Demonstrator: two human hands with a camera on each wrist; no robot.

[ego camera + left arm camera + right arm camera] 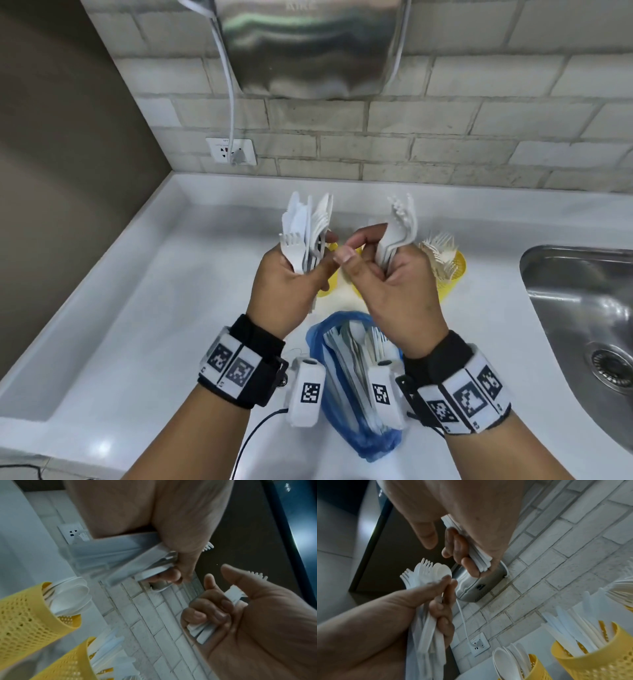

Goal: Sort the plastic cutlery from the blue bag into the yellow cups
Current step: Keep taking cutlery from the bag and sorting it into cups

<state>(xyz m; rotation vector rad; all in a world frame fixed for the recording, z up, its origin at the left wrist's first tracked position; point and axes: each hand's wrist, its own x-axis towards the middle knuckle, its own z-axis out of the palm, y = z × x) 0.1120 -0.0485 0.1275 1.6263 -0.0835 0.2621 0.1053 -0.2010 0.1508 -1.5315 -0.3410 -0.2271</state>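
Blue bag: the blue bag lies on the white counter nearest the person, between the two wrists, mouth open toward the hands, white cutlery showing inside.
Left hand: the left hand is raised over the counter, fingers curled round a mixed bundle of forks, spoons and knives that stands upright out of the fist; the thumb lies across its front.
Right hand: the right hand is raised beside the left, nearly touching it; the lower fingers are wrapped round a stack of white forks, tines up, while the thumb and forefinger stick out toward the left hand.
Yellow cups: three perforated yellow cups stand just behind the hands. The right cup holds forks, tines up. The middle cup holds knives, and the left cup holds spoons; in the head view both are mostly hidden by the hands.
Sink: a steel sink is set into the counter at the right.
Back wall: a wall socket sits on the pale brick wall, a cord rising from it to a steel hand dryer above.
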